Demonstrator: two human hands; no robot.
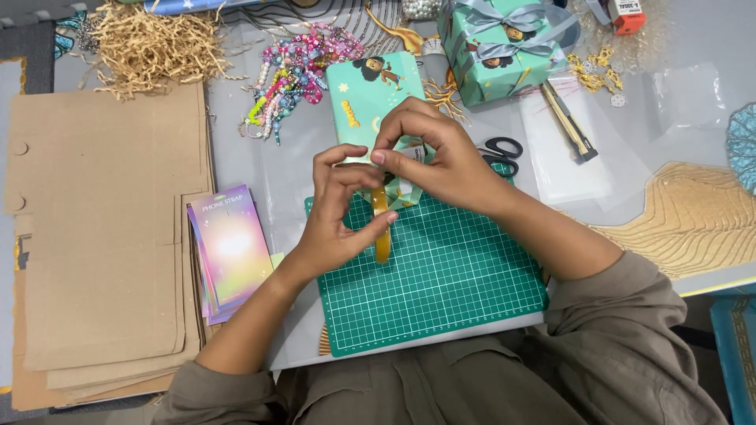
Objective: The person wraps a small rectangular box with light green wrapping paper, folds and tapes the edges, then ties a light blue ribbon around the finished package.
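Centrally, over the upper edge of a green gridded cutting mat (441, 291): left hand (339, 216) and right hand (437, 157), both pinched narrow on a gold ribbon (382, 228) and a small teal wrapped piece, mostly hidden under the fingers; ribbon tail hanging down onto the mat. Just behind the hands: a flat teal wrapped packet (366, 98), touching the mat's far edge. Farther back, right: a teal gift box (504, 51) tied with a grey bow. Right of the hands: black-handled scissors (502, 155), partly covered by the right wrist. Left: a stack of brown cardboard sheets (102, 236), pastel strap cards (232, 252) beside it, shredded paper filler (146, 43) above, bead strings (295, 75) near the packet. Surface: a grey table (709, 47), with clear plastic sheets (583, 149) at right.
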